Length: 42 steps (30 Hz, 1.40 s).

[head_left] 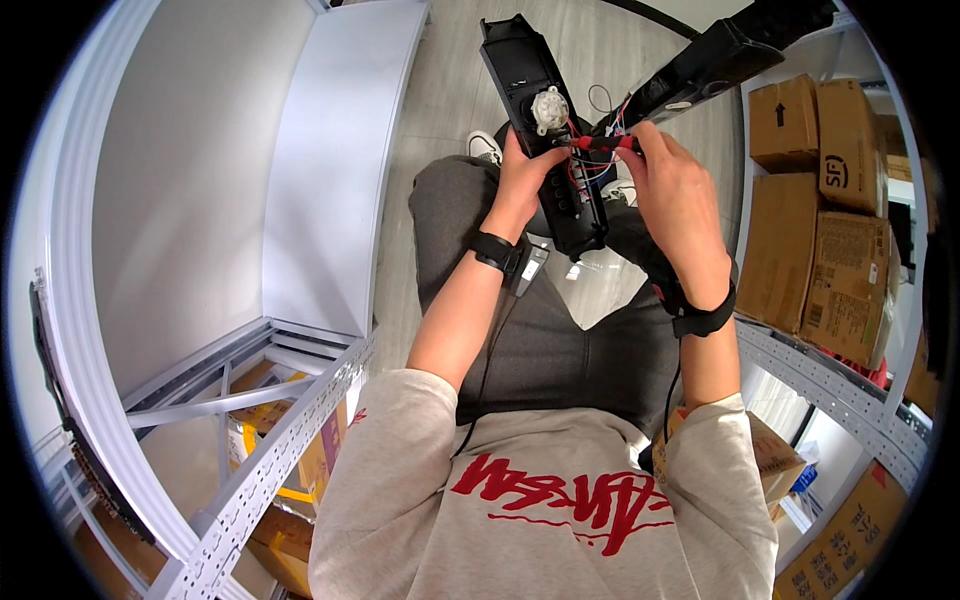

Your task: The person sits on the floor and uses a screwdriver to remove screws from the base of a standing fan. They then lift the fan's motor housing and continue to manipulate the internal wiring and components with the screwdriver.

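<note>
A long black plastic housing lies open over my knees, slanting away from me. My left hand grips its left side, with the thumb reaching over the inside. A white round part like a small motor sits inside, just beyond that thumb. My right hand is closed around a red and black screwdriver. The screwdriver points left, and its tip is at the housing near my left thumb. Thin red and white wires run along the right side of the housing. Whether the tip touches a screw cannot be seen.
Another long black casing stands beyond my right hand, with wires near its lower end. Cardboard boxes fill the metal shelf on the right. On the left is a white panel above a perforated metal frame.
</note>
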Tool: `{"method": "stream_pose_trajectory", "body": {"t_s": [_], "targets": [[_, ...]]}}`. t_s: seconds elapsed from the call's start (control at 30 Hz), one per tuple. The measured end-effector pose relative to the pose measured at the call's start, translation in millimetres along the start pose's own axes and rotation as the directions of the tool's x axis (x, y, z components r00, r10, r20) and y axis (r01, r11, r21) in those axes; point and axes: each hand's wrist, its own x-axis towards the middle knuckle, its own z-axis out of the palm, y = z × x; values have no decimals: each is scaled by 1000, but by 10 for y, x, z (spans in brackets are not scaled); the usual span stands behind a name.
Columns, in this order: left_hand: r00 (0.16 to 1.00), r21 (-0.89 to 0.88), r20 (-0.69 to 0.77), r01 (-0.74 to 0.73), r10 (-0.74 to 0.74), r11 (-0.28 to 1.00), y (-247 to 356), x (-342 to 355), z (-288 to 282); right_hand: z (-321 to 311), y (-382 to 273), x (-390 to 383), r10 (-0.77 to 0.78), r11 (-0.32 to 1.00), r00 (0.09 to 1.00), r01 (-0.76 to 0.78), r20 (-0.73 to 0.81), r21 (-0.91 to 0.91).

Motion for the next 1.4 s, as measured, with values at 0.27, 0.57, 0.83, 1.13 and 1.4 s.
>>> {"method": "stream_pose_trajectory", "body": {"t_s": [0.27, 0.57, 0.83, 1.13, 1.4], "targets": [[1000, 14, 18, -14, 14, 1000, 10, -12, 35, 57, -43, -6, 36, 997, 999, -36, 0, -69], [1000, -6, -8, -5, 5, 1000, -36, 11, -13, 11, -5, 33, 27, 991, 999, -21, -44, 135], [999, -6, 34, -34, 34, 999, -59, 17, -17, 141, -36, -10, 132, 984, 991, -134, -29, -119], [999, -25, 29, -16, 17, 1000, -1, 8, 12, 161, 19, -23, 179, 946, 980, -146, -87, 291], [1000, -12, 4, -26, 26, 1000, -58, 35, -22, 76, 43, -61, 289, 935, 954, -264, 76, -237]]}}
